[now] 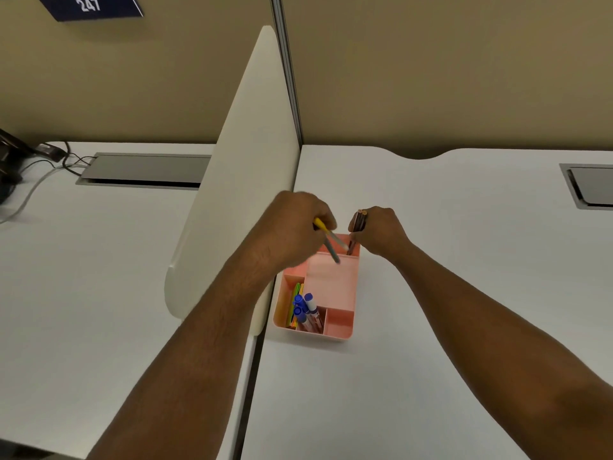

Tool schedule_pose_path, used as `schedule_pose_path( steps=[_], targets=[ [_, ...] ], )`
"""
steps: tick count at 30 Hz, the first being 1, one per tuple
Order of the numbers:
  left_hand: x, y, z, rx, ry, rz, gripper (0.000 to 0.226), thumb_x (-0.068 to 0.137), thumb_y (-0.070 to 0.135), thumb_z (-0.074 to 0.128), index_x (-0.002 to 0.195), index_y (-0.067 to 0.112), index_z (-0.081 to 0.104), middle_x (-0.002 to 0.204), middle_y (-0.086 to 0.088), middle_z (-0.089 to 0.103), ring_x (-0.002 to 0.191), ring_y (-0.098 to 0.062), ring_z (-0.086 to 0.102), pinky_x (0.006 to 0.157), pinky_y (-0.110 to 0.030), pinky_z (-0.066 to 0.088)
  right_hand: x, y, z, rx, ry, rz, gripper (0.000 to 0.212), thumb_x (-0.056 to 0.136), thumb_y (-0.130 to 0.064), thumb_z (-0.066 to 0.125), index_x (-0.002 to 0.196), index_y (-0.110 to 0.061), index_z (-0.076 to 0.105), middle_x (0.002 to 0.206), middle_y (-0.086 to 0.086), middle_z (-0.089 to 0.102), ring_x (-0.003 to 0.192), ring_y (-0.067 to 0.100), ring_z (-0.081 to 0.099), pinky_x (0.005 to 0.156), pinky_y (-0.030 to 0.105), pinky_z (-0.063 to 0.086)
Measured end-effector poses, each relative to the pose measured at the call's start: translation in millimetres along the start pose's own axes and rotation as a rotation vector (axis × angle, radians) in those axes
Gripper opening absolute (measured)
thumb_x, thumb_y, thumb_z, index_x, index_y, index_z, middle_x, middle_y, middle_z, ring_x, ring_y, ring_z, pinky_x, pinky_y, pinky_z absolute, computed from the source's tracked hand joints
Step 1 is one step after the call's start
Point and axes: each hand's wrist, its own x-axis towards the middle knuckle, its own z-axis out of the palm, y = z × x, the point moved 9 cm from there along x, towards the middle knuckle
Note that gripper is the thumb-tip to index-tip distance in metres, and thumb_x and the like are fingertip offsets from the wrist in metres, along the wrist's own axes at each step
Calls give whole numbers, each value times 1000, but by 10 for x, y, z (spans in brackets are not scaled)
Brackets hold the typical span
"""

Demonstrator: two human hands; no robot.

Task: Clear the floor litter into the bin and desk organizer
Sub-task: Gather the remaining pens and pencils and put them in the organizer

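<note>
Your left hand [293, 224] is closing around two pens, a yellow pen [321, 224] and a grey pen [332, 252], both slanting down over the far end of the pink desk organizer [345, 333]. Your right hand [378, 232] is gripping a bundle of dark pencils [360, 220], at least two by their tips, standing nearly upright with their lower ends dipping into the organizer's far right compartment.

Nearest you, the white desk [431, 327] is lying bare on the right and in front of the organizer, giving both forearms open room. The organizer is sitting just beside the desk's left edge, close against the foot of the cream divider panel [238, 180]. In its near left compartment, three blue-capped markers [306, 302] are leaning beside green and yellow highlighters [295, 302]; how many highlighters, you cannot tell. The near right compartment and the large middle one are showing only pink floor.

Left of the divider, a second white desk [83, 260] is carrying a grey cable tray [146, 169], with black cables [71, 161] running to a dark device at the far left edge. A matching cable hatch [590, 187] is sitting at the far right of your desk. Beyond, tan partition walls [447, 71] are closing the space, and a blue sign [91, 6] reading 247 is hanging top left.
</note>
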Motion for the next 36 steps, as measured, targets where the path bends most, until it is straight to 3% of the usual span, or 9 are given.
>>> schedule_pose_path(
  steps=[4,8,15,19,22,24,28,32,36],
  targets=[
    [-219,75,543,24,-307,-29,21,85,5,66,101,16,73,104,2,67,83,-8,58,70,-17,47,-24,97,61,54,18,39,6,78,-12,70,81,-17,69,80,-2,66,63,6,55,51,15,37],
    [-339,72,999,58,-461,-39,20,86,3,64,103,9,72,108,-4,70,92,-13,63,77,-20,49,-64,131,21,15,36,35,24,78,-19,75,99,-12,67,94,3,69,80,17,61,69,24,48],
    [-320,124,1064,140,-467,-13,22,87,4,64,107,6,70,106,-8,70,95,-18,66,79,-23,50,-223,202,-65,-14,72,40,35,79,-33,75,105,-12,63,98,2,68,81,14,56,71,24,40],
    [-347,86,1211,237,-539,-12,23,89,5,62,111,3,67,111,-10,68,99,-21,64,87,-29,52,-326,228,-85,48,86,77,37,80,-32,74,109,-12,64,100,2,69,83,14,59,73,23,43],
    [-366,8,1359,269,-565,-19,22,88,4,61,110,2,66,110,-11,67,92,-21,63,70,-25,51,-369,239,-92,156,102,117,36,81,-27,72,112,-12,63,95,4,72,86,18,66,75,26,50],
    [-363,-51,1421,257,-535,-37,23,87,8,64,110,4,64,109,-11,67,94,-22,64,74,-27,52,-379,232,-85,206,96,133,36,80,-24,73,113,-13,61,94,5,73,86,19,69,75,28,52],
    [-298,-127,1453,166,-421,-64,35,84,18,71,115,8,61,114,-8,63,100,-20,59,81,-27,46,-335,269,-50,304,80,186,37,79,-20,76,111,-12,60,97,7,72,78,18,71,60,21,50],
    [-261,-193,1448,78,-384,-76,53,80,25,77,127,11,56,125,-8,60,109,-21,58,88,-29,45,-274,310,28,356,57,227,36,79,-20,77,110,-10,61,97,8,70,79,20,71,70,26,54],
    [-246,-302,1405,14,-345,-94,64,72,37,82,126,14,56,127,-5,60,109,-19,56,88,-30,46,-199,312,82,288,45,208,18,84,-25,72,95,-11,65,82,3,69,64,12,65,61,23,48]
  ],
)
